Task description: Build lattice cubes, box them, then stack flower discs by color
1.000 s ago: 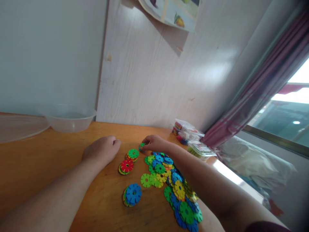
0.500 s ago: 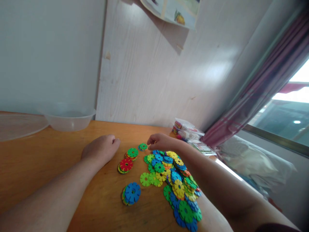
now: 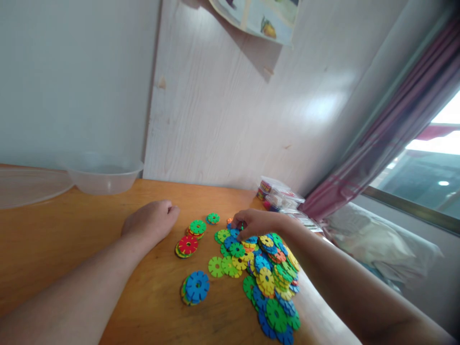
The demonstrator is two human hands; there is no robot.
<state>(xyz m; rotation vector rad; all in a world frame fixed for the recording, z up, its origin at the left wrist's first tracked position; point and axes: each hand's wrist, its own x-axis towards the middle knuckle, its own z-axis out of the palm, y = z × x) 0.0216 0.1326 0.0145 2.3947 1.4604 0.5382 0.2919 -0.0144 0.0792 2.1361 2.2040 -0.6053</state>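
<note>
My left hand [image 3: 153, 220] rests on the table in a loose fist, left of the small stacks; nothing shows in it. My right hand [image 3: 257, 223] is over the far end of a heap of plastic snowflake discs [image 3: 266, 280]; its thumb and curled fingers are apart, with a bit of green disc showing between them. The slotted discs are blue, green, yellow and orange. Between my hands stand small stacks: a green-topped stack [image 3: 212, 218] farthest away, another green-topped stack [image 3: 197, 227], a red-topped stack [image 3: 187, 245], and a blue-topped stack [image 3: 197, 286] closest to me.
A translucent plastic basin [image 3: 108, 183] stands at the back left beside a clear round lid [image 3: 32, 187]. Clear plastic boxes [image 3: 280, 191] are piled at the back right. The wooden table [image 3: 158, 297] meets a wall behind; a bagged bundle [image 3: 377, 239] lies beyond its right side.
My right hand has moved from beside the farthest green-topped stack to the right and nearer, over the heap, its fingers now spread wider. My left hand and the stacks have stayed still.
</note>
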